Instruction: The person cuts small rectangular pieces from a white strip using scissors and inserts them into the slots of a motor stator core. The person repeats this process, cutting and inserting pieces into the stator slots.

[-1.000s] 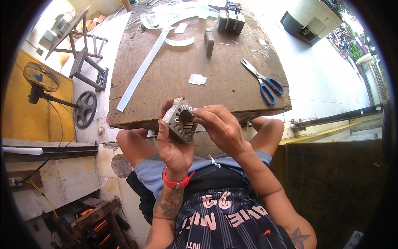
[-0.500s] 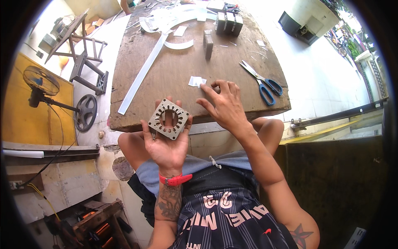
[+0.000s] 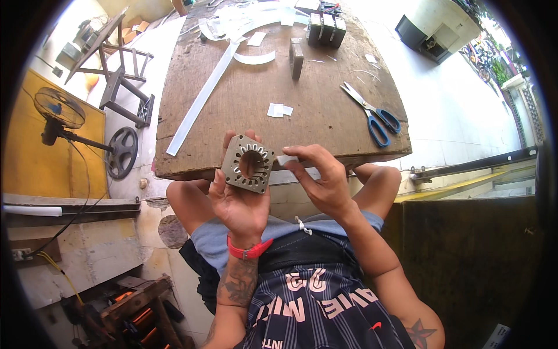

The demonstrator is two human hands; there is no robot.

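Observation:
My left hand is wrapped around a square metal motor stator core, tilted so its round bore and ring of slots face up. Between the thumb and index finger of my right hand is a small white slip of insulation paper, close to the core's right corner. A few more white slips lie overlapping on the wooden table, just beyond my hands. Scissors with blue handles rest with their blades parted at the right of the table.
A long white strip runs down the table's left side from a tangle of strips. One core stands upright near several stacked dark cores. A fan stands at left, beyond the table edge.
My right hand has picked a white slip off the small pile and drawn it back toward the core. My left hand has turned and tilted the core, shifting it slightly right.

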